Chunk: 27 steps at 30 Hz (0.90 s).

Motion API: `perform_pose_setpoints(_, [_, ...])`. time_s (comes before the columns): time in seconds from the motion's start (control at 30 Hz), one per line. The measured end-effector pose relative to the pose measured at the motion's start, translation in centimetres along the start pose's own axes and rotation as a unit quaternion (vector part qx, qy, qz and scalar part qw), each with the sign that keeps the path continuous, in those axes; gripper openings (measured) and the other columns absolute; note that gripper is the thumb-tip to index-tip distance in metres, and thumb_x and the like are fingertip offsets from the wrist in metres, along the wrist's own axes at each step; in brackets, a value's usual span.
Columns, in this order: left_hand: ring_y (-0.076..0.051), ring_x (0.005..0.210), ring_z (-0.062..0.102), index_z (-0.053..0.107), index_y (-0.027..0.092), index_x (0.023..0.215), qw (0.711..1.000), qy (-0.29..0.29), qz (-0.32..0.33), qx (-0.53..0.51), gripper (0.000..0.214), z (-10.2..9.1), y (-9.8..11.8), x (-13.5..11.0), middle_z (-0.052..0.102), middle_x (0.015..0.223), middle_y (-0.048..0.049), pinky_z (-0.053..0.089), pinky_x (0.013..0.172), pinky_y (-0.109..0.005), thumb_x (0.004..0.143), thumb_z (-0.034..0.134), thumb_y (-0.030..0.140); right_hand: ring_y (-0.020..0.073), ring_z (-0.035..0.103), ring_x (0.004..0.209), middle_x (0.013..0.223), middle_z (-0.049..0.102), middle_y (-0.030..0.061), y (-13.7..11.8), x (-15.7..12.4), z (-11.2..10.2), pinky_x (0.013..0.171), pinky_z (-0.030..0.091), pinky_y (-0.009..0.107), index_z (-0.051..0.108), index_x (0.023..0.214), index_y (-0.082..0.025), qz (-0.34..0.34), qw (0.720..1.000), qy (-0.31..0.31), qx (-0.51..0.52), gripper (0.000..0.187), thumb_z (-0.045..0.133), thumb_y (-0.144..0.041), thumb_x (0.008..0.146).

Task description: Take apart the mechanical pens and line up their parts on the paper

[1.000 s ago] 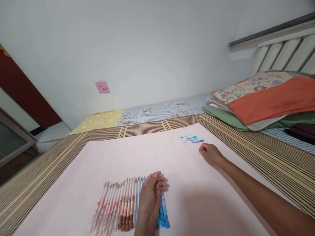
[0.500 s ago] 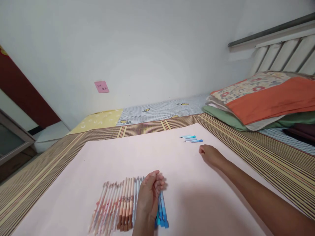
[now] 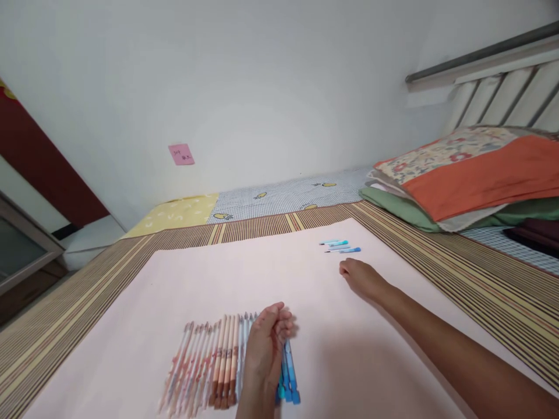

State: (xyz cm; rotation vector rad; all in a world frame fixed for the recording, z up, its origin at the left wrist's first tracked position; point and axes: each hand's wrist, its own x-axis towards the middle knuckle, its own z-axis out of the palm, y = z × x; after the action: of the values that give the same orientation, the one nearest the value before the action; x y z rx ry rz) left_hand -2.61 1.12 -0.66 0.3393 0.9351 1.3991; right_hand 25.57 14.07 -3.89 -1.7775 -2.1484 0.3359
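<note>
A row of several pens (image 3: 218,361), pink, brown, white and blue, lies side by side on a pale pink sheet (image 3: 209,279). My left hand (image 3: 266,349) rests over the right end of that row, fingers curled down onto the blue pens. My right hand (image 3: 361,278) lies on the sheet further out, fingers curled loosely, just short of three small blue pens (image 3: 340,246) that lie apart near the sheet's far edge. Whether either hand grips anything is hidden.
The pink sheet covers a striped mat (image 3: 480,267) on a bed. Folded blankets and an orange pillow (image 3: 471,174) are stacked at the right by a headboard. A pink sticky note (image 3: 181,154) hangs on the white wall.
My right hand has slid a little left and back toward me, away from the three blue pens. My left hand stays on the pen row.
</note>
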Motion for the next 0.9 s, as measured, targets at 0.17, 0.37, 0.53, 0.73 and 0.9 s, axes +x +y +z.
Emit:
perform_pose_setpoints(0.17, [-0.011,0.054,0.063,0.072,0.007,0.087,1.000,-0.005,0.007,-0.004,0.011,0.0,0.1,0.0,0.073,0.072,-0.0101,0.052,0.052,-0.019,0.080,0.074,0.014,0.0175,0.056,0.077,0.091,0.063,0.0049,-0.9,-0.3,-0.2,0.067,0.035,0.026,0.061,0.084,-0.020,-0.029,0.999,-0.019,0.010,0.016,0.052,-0.008,0.079])
perform_pose_setpoints(0.37, [-0.011,0.053,0.063,0.072,0.007,0.086,1.000,-0.002,0.006,-0.005,0.011,-0.1,0.2,0.0,0.073,0.071,-0.0105,0.053,0.052,-0.020,0.079,0.075,0.014,0.0163,0.052,0.070,0.081,0.061,0.0026,-0.9,-0.3,0.0,0.063,0.031,0.026,0.052,0.070,-0.021,-0.030,0.999,-0.025,0.012,0.016,0.050,-0.005,0.075])
perform_pose_setpoints(0.53, [-0.011,0.053,0.063,0.071,0.006,0.085,1.000,0.000,0.004,-0.002,0.009,-0.1,0.3,0.0,0.073,0.072,-0.0107,0.052,0.052,-0.020,0.080,0.073,0.014,0.0150,0.054,0.070,0.079,0.063,0.0011,-0.5,0.3,-0.2,0.062,0.032,0.025,0.053,0.066,-0.020,-0.037,0.999,-0.024,0.008,0.018,0.052,-0.003,0.068])
perform_pose_setpoints(0.73, [-0.011,0.053,0.063,0.071,0.007,0.085,1.000,0.006,0.003,-0.005,0.009,0.0,0.3,-0.1,0.072,0.070,-0.0103,0.051,0.051,-0.019,0.080,0.072,0.014,0.0162,0.055,0.071,0.078,0.065,0.0027,1.0,3.0,-2.2,0.062,0.033,0.025,0.057,0.072,-0.020,0.006,0.998,0.053,-0.013,0.012,0.054,-0.009,0.076])
perform_pose_setpoints(0.9, [-0.011,0.053,0.063,0.071,0.007,0.085,1.000,0.002,0.002,-0.004,0.010,0.0,0.2,0.0,0.072,0.072,-0.0107,0.051,0.051,-0.019,0.080,0.074,0.015,0.0168,0.056,0.076,0.088,0.065,0.0052,2.6,6.0,-3.4,0.063,0.034,0.025,0.061,0.077,-0.019,0.022,0.996,0.086,-0.032,0.010,0.055,-0.012,0.081])
